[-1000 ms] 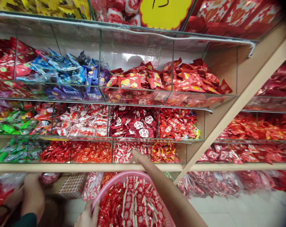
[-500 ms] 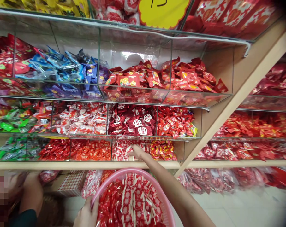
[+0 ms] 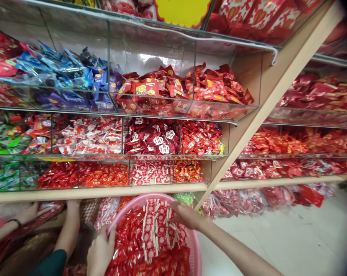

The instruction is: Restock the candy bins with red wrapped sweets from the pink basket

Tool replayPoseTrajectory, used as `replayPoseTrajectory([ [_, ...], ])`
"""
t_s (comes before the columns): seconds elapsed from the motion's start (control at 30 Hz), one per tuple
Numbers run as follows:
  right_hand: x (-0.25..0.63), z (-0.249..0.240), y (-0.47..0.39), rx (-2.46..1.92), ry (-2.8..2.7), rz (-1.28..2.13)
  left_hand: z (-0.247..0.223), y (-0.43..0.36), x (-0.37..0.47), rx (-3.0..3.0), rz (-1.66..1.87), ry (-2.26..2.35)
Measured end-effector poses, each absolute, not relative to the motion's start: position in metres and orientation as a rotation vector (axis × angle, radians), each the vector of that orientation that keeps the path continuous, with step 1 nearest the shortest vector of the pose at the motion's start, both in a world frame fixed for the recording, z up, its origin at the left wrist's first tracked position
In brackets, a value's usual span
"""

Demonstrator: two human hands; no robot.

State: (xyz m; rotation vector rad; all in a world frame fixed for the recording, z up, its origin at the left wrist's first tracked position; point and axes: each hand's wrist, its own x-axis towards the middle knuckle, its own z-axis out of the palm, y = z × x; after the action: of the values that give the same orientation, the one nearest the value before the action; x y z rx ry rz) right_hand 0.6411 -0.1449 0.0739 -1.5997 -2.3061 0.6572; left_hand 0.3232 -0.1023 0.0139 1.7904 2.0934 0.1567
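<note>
A round pink basket (image 3: 197,251) at the bottom centre is filled with red-wrapped candies (image 3: 127,234) and red-and-white patterned ones (image 3: 159,226). My left hand (image 3: 100,251) grips its left rim, thumb over the edge. At the basket's right rim, my right hand (image 3: 186,215) hangs over the patterned candies, fingers pointing left and blurred; whether anything is in them cannot be made out. Just beyond the basket, a shelf compartment holds the same red-and-white candies (image 3: 151,171).
Clear-fronted shelves (image 3: 104,190) of wrapped candies rise ahead, with a slanting wooden post (image 3: 248,111) at right. Another person's arms (image 3: 68,230) reach in at lower left. Bagged goods (image 3: 236,203) lie under the shelf above a tiled floor (image 3: 248,237).
My right hand has come back from the red-and-white candy compartment to the basket. The view has shifted, and the other person's arms show further in from the left.
</note>
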Motion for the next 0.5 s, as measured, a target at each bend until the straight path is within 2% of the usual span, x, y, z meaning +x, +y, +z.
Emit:
replayPoseTrajectory([
  [0.2, 0.631, 0.058, -0.184, -1.769, -2.473, 0.583, 0.014, -0.103, 0.324, 1.786, 0.177, 2.084],
  [0.5, 0.607, 0.026, -0.182, -1.781, -2.643, 0.281, 0.015, -0.103, 0.324, 1.764, 0.139, 2.09],
])
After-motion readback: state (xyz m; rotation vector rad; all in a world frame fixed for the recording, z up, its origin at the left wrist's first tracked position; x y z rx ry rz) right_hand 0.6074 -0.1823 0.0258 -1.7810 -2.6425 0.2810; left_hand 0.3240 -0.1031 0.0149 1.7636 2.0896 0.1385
